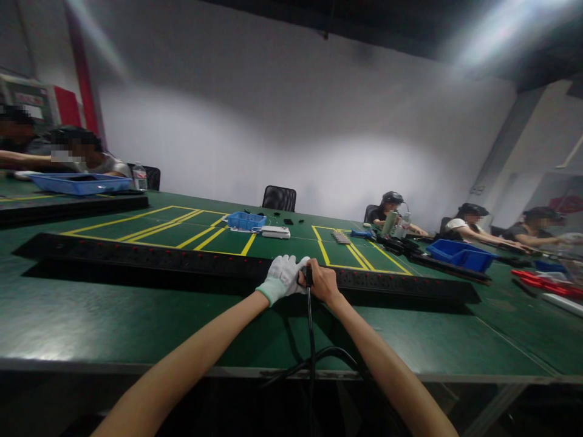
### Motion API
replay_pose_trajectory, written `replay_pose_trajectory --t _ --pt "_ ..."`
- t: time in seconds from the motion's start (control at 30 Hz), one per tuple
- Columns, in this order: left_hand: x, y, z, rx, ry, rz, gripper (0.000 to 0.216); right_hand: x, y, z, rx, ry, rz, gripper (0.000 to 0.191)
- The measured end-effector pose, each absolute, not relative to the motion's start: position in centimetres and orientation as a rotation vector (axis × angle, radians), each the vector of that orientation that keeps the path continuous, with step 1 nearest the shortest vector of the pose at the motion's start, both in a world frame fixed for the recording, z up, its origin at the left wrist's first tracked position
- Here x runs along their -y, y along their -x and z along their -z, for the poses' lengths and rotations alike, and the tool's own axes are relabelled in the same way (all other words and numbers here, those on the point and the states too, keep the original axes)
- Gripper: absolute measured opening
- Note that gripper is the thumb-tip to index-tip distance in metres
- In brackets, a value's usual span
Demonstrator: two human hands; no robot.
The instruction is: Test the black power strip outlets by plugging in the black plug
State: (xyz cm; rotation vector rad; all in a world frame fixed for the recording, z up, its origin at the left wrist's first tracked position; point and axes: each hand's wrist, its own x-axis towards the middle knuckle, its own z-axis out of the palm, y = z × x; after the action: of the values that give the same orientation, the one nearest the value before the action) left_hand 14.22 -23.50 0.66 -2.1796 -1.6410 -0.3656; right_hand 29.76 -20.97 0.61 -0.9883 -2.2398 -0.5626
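A long black power strip (150, 255) with red marks along its top lies across the green table in front of me. My left hand (283, 276), in a white glove with a mint cuff, is closed over the strip near its middle. Right beside it, my bare right hand (322, 280) grips a black plug (309, 276) against the strip. From the plug a black cable (311, 328) runs down past the table's front edge and loops between my forearms. My fingers hide the plug's tip, so I cannot tell whether it sits in a socket.
Beyond the strip, yellow tape lines mark the green table (218, 340). A small blue basket (246, 221) and a white box (276, 232) stand there. Blue trays (460, 254) and red items (546, 283) lie to the right. Several people work at both sides.
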Motion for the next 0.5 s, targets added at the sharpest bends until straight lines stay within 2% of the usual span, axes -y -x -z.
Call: replay_pose_trajectory --t 0.5 --pt "23.54 -14.41 -0.95 1.643 2.151 0.340 0.096 20.56 -29.88 -0.26 2.197 0.909 0.521 0.023"
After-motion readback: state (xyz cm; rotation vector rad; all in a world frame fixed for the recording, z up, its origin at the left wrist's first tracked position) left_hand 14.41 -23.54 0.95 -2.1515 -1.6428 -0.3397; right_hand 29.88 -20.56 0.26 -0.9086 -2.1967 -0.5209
